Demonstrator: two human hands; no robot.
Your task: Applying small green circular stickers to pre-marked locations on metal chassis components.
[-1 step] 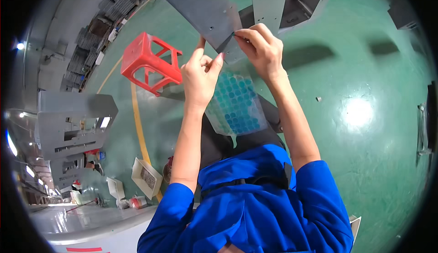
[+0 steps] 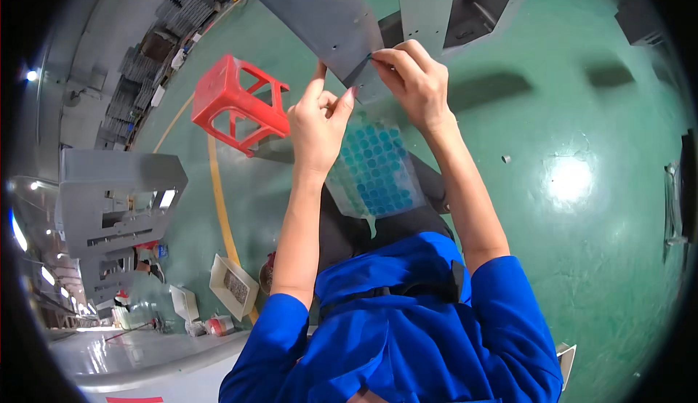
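A grey metal panel (image 2: 314,12) with small holes slants in from the top. My left hand (image 2: 317,128) grips its lower end, index finger along the edge and thumb (image 2: 351,95) at the near corner. Beside that corner, my right hand (image 2: 420,83) pinches a small green sticker between thumb and index finger; the fingertips mostly hide it. Below both hands, a clear sheet of round blue-green stickers (image 2: 378,167) lies across my lap. Some places on the sheet look bare.
A red plastic stool (image 2: 240,105) stands left of the panel. Beyond my hands is another grey metal part with green dots (image 2: 425,10). To the left are a grey cabinet-like housing (image 2: 123,192) and a white bin of small parts (image 2: 234,287). A small ring-shaped piece (image 2: 507,159) lies on the green floor.
My right hand has shifted very slightly left and the view has moved a little. Both hands keep their grips at the panel's corner.
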